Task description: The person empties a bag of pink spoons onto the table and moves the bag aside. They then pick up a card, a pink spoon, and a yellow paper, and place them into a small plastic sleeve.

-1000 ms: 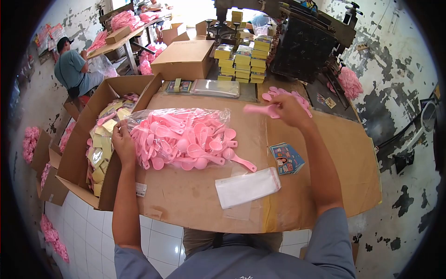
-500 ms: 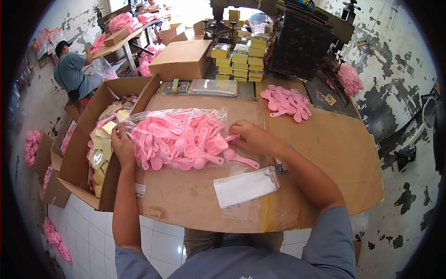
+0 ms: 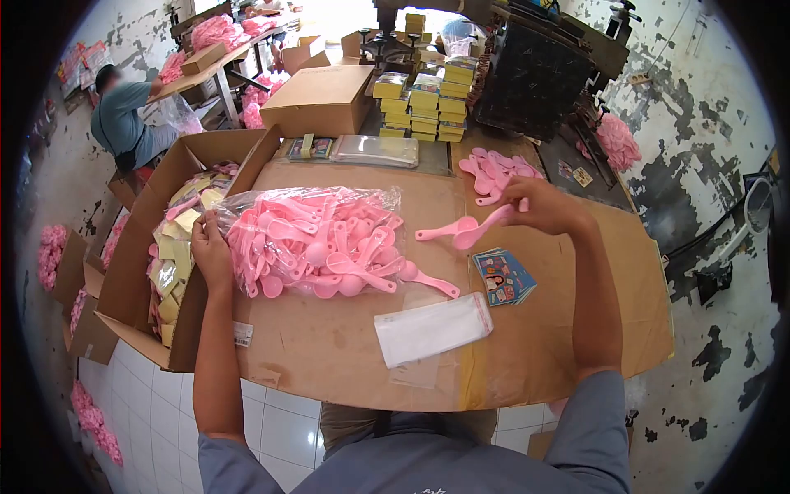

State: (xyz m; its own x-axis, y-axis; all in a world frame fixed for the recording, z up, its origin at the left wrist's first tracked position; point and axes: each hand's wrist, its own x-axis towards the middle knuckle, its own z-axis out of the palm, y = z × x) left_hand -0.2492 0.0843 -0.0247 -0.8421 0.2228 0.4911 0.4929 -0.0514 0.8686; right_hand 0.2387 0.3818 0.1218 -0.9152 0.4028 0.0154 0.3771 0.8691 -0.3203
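While both hands work over the cardboard sheet (image 3: 568, 329), status: as listed.
Left hand (image 3: 211, 251): closed on the left edge of the spoon bag (image 3: 317, 239), left of centre.
Right hand (image 3: 547, 206): raised right of centre, fingers pinched on the handles of two pink spoons (image 3: 461, 233), bowls pointing left.
Spoon bag: clear plastic, full of pink spoons, lying on the sheet at centre-left.
Loose spoon (image 3: 428, 280): on the sheet at the bag's lower right.
Spoon pile (image 3: 496, 169): upper right of centre, above the right hand.
Printed cards (image 3: 502, 278): just below the held spoons.
Clear sleeves (image 3: 432, 329): lower centre.
Open carton (image 3: 132, 263): left edge, part filled.
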